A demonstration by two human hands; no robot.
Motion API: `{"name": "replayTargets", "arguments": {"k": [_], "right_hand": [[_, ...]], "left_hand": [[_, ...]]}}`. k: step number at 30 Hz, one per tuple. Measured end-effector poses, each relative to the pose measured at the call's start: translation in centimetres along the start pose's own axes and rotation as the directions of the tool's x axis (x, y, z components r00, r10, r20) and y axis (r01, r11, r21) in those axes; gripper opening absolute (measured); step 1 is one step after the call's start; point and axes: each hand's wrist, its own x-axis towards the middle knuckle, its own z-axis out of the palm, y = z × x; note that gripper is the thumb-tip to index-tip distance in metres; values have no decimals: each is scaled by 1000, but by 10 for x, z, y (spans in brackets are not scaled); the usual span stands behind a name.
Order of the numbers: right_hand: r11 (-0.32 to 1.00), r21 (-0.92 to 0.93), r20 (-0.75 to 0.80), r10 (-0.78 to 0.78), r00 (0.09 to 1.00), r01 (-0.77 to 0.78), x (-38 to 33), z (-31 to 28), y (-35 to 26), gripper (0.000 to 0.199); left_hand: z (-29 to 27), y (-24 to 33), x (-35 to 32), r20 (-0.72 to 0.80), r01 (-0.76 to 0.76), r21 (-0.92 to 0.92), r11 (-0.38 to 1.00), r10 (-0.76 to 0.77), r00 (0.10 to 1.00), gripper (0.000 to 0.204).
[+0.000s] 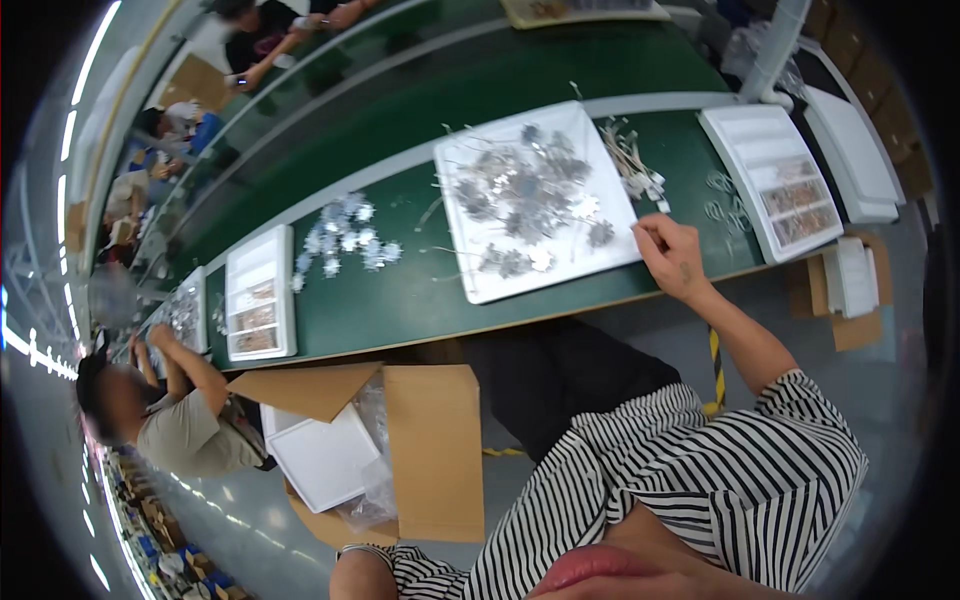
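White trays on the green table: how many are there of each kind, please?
Flat white tray under the silver snowflake pieces: 1
White trays with compartments, one far left and one by the right hand at: 2
Total: 3

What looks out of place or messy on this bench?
A loose cluster of silver snowflake pieces lies straight on the green bench, outside the white tray that holds the main pile. Thin sticks are scattered beside that tray, past the right hand. Nothing looks damaged.
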Motion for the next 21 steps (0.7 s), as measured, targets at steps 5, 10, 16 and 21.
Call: {"name": "replayTargets", "arguments": {"k": [5, 10, 16, 21], "right_hand": [[988, 65, 54, 139, 989, -143, 3, -2, -5, 7], [946, 113, -72, 313, 947, -304, -14, -22, 15, 11], [839, 258, 106, 468, 877, -479, -13, -19, 6, 10], [822, 307, 41, 492, 869, -480, -5, -32, 3, 13]], "left_hand": [[-4, 45, 51, 204, -140, -780, 610, 459, 865, 24], [7, 2, 79, 93, 88, -995, 43, 137, 986, 29], [-10, -37, 103, 55, 60, -986, -157, 38, 998, 22], [-6, -85, 123, 226, 385, -272, 882, -330, 916, 27]]}}
